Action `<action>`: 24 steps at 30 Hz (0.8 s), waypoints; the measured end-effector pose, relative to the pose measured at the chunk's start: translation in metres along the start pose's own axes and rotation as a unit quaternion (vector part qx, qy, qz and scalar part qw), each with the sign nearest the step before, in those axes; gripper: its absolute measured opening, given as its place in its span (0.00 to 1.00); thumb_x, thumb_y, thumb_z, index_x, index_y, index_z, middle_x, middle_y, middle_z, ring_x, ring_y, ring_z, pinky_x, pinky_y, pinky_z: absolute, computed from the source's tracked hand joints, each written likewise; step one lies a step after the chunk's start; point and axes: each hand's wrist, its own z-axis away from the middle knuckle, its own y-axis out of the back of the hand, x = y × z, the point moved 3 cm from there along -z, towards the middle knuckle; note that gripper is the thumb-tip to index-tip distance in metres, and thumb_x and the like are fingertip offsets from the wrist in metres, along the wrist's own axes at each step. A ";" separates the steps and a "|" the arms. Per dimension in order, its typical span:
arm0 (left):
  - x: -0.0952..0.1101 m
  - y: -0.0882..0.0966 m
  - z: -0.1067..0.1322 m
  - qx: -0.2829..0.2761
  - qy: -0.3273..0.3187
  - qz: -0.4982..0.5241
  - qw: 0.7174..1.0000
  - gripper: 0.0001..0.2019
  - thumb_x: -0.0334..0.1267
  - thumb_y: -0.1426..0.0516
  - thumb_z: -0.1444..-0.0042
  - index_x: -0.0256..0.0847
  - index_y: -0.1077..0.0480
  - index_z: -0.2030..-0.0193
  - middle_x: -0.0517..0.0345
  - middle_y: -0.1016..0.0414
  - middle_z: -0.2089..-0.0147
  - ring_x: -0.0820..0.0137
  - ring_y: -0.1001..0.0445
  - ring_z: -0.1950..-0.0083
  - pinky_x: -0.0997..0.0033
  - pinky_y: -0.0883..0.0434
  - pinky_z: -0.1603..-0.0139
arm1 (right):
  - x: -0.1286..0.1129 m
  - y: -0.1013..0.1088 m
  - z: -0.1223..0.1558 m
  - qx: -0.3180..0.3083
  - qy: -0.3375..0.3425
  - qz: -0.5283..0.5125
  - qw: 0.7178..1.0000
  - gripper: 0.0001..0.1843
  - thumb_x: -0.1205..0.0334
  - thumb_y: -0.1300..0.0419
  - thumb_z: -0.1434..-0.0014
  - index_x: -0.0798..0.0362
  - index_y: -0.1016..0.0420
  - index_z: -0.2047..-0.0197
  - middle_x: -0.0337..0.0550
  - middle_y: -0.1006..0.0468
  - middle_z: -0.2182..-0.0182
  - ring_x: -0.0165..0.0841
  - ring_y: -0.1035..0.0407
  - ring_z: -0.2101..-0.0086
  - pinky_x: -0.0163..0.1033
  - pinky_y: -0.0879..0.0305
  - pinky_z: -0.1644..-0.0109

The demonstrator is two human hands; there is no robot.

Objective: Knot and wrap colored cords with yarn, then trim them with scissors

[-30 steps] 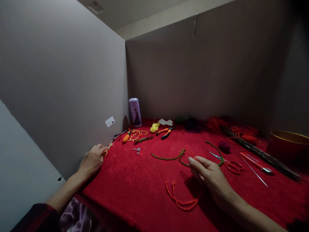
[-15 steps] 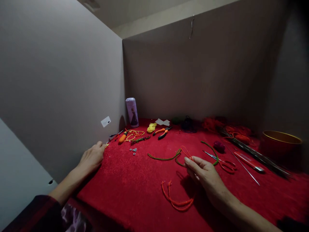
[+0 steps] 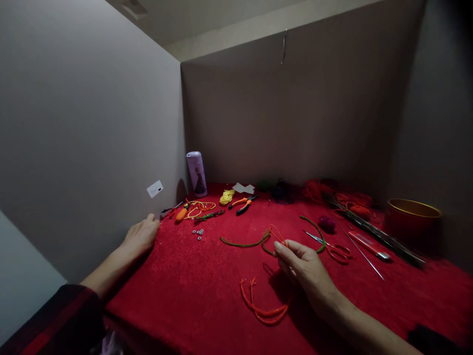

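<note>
My right hand (image 3: 305, 261) pinches an orange-red cord between thumb and fingers, over the middle of the red cloth. A thin loop (image 3: 274, 230) of the cord sticks up past my fingertips. The cord's knotted ends (image 3: 266, 313) hang or lie below the hand; the part between is hidden. A green cord (image 3: 246, 245) curves on the cloth behind my right hand, partly covered by it. At the left edge of the table, my left hand (image 3: 140, 235) has its fingers curled down. Whatever lies under those fingertips is hidden. Several small metal nuts or rings (image 3: 199, 232) lie to its right.
Scissors (image 3: 334, 249), a metal rod (image 3: 364, 254), a red cutter knife (image 3: 369, 246) and a gold-rimmed bowl (image 3: 414, 207) are on the right. Farther back are pliers (image 3: 244, 203), yellow yarn (image 3: 226, 197), an orange-handled tool (image 3: 182, 214) and a purple bottle (image 3: 197, 175). Grey panels (image 3: 288, 118) enclose the table.
The view has turned slightly right, so everything sits further left. My left hand now covers the small yellow thing that showed at its fingertips. My right hand keeps its pinch on the cord.
</note>
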 end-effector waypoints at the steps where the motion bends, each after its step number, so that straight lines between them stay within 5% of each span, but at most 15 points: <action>1: 0.000 -0.002 -0.003 -0.003 0.000 0.000 1.000 0.18 0.32 0.60 0.42 0.35 0.29 0.62 0.42 0.33 0.57 0.59 0.26 0.63 0.62 0.33 0.65 | 0.000 0.000 0.000 0.000 0.001 0.000 1.000 0.22 0.43 0.38 0.55 0.54 0.36 0.78 0.28 0.48 0.87 0.22 0.57 0.84 0.31 0.63 0.81; 11: -0.002 -0.014 -0.011 0.017 -0.009 0.007 1.000 0.21 0.28 0.63 0.41 0.31 0.29 0.62 0.37 0.32 0.57 0.55 0.26 0.61 0.60 0.34 0.65 | 0.000 0.000 -0.001 -0.009 0.008 -0.010 1.000 0.21 0.44 0.38 0.53 0.54 0.36 0.77 0.28 0.48 0.88 0.22 0.57 0.85 0.31 0.65 0.82; 15: 0.006 0.012 -0.004 0.040 -0.008 0.016 0.999 0.17 0.33 0.59 0.41 0.32 0.30 0.58 0.39 0.32 0.57 0.56 0.26 0.63 0.61 0.34 0.65 | 0.000 0.000 -0.002 -0.009 0.017 -0.012 1.000 0.20 0.45 0.38 0.52 0.54 0.36 0.77 0.28 0.48 0.88 0.22 0.57 0.85 0.32 0.65 0.82; 18: 0.033 0.046 0.002 0.074 -0.047 0.095 0.992 0.17 0.41 0.54 0.42 0.36 0.30 0.53 0.43 0.30 0.56 0.57 0.27 0.62 0.60 0.34 0.64 | -0.002 -0.001 0.000 -0.013 0.021 -0.024 0.999 0.20 0.46 0.38 0.52 0.54 0.37 0.75 0.28 0.47 0.87 0.22 0.57 0.84 0.31 0.64 0.81; 20: 0.067 0.068 0.008 0.064 -0.114 0.249 0.960 0.15 0.43 0.50 0.44 0.39 0.27 0.58 0.49 0.27 0.57 0.60 0.28 0.59 0.63 0.33 0.58 | -0.003 -0.002 0.001 -0.024 0.021 -0.029 0.999 0.19 0.46 0.39 0.51 0.54 0.36 0.73 0.28 0.46 0.86 0.22 0.57 0.83 0.31 0.63 0.81; 24: 0.153 0.097 0.022 -0.050 -0.208 0.579 0.787 0.18 0.47 0.43 0.50 0.37 0.26 0.57 0.52 0.24 0.59 0.65 0.28 0.59 0.69 0.33 0.59 | -0.004 -0.003 0.002 -0.042 0.032 -0.018 0.998 0.19 0.45 0.41 0.48 0.55 0.33 0.70 0.29 0.44 0.85 0.22 0.54 0.83 0.31 0.61 0.81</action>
